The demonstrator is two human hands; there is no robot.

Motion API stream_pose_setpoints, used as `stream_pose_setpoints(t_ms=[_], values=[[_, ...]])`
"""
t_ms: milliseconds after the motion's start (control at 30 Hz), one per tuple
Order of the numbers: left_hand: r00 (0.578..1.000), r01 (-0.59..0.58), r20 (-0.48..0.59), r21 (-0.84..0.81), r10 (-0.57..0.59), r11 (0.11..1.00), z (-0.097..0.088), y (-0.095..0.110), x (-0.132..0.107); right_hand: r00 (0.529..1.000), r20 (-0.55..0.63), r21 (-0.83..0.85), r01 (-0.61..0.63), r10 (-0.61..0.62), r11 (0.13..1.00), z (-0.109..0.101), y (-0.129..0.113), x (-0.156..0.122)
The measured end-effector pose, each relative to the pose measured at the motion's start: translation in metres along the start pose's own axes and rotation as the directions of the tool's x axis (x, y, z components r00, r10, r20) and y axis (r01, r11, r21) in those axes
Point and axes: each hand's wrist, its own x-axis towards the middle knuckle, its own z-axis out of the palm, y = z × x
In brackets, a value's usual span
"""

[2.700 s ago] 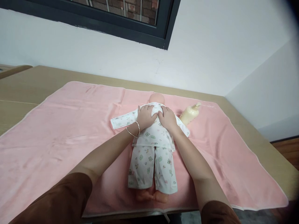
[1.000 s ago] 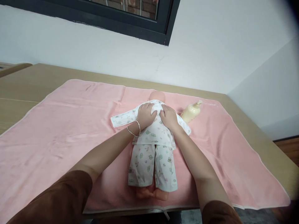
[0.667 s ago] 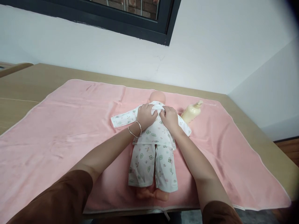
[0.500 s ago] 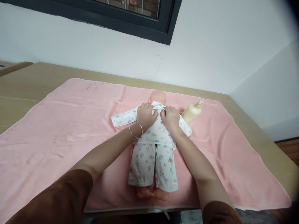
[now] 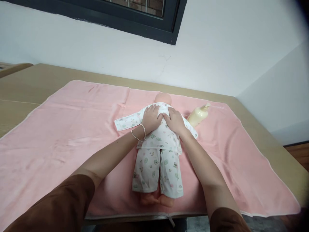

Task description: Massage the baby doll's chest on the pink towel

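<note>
A baby doll (image 5: 163, 98) lies on a pink blanket (image 5: 89, 119), its feet toward me. It wears a white printed top (image 5: 160, 137) and matching trousers (image 5: 147, 170). My left hand (image 5: 152, 118), with a bracelet (image 5: 140, 132) at the wrist, rests flat on the upper left of the top. Beside it, my right hand (image 5: 174, 120) lies flat on the upper right. Both hands have their fingers stretched toward the doll's neck, thumbs nearly meeting in the middle. Neither hand grips the cloth. The doll's arms are hidden inside the sleeves.
A bottle with pale yellow content (image 5: 199, 115) lies on the blanket right of the doll. The blanket covers much of a wooden table (image 5: 21, 87). Behind stands a white wall (image 5: 205, 58) with a dark window frame (image 5: 145, 27).
My fingers have let go of the pinched fabric near the doll's neck and now lie flat on it. The top's upper edge has settled smoothly. The bottle has stayed put.
</note>
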Motion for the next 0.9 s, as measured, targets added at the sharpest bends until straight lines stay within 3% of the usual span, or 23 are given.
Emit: stream_pose_setpoints(t_ms=[300,500,700,900], values=[[0.993,-0.047,-0.099,0.097,0.057,0.994,-0.005,0.009,-0.009,0.993,-0.105,-0.07,-0.061,0.054,0.996,-0.002,-0.019,-0.012],[0.997,0.004,-0.082,0.141,0.007,0.99,-0.006,0.017,-0.013,0.991,-0.119,-0.199,-0.084,0.061,0.976,-0.01,-0.034,-0.021],[0.999,0.043,-0.001,0.017,-0.043,0.999,-0.006,0.014,-0.008,0.994,-0.041,-0.111,-0.104,0.1,0.988,-0.015,-0.034,-0.019],[0.997,0.072,0.018,-0.085,-0.07,0.994,-0.002,0.007,-0.006,0.995,-0.044,-0.022,-0.088,0.087,0.996,-0.001,-0.024,-0.012]])
